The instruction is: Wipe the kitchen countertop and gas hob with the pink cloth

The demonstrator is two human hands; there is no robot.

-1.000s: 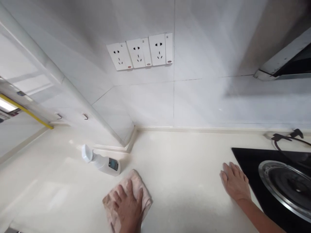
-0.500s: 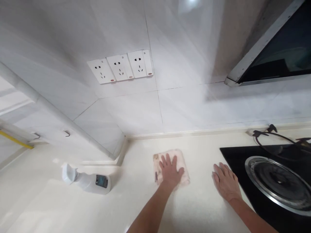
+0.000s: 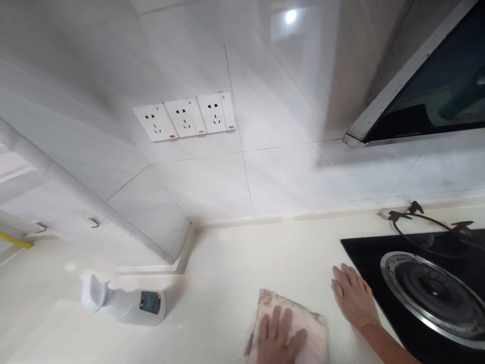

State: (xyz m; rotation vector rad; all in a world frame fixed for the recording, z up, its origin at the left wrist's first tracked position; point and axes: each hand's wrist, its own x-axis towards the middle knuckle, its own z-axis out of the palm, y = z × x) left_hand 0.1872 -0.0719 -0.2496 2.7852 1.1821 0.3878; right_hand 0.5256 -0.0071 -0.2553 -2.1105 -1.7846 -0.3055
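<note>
The left hand (image 3: 278,337) lies palm down on a pale pink, roughly rectangular fabric cloth (image 3: 316,336), its fingers a little apart and its thumb held out to the side, resting flat over the cloth rather than closed around it. The cloth sits on the cream-coloured, smooth bench (image 3: 223,273), at the lower edge of the view, where its near part is cut off; its far left corner has brownish marks. The right hand (image 3: 355,299) rests palm down on the bench with relaxed, slightly parted fingers and nothing visible in its grasp. It lies just beside the slanting left edge of a flat black cooktop (image 3: 361,248); whether they touch is hard to tell. A round dark burner with a silver metal ring (image 3: 387,278) is set in the cooktop, and a thin, dark, curved rack with black prongs (image 3: 430,219) lies along its back edge. Well to the left of the cloth, a white plastic spray bottle with a dark blue label (image 3: 129,306) lies on its side, nozzle pointing left. Three white rectangular sockets (image 3: 185,117) sit on the pale grey tiled wall (image 3: 200,184) behind.
</note>
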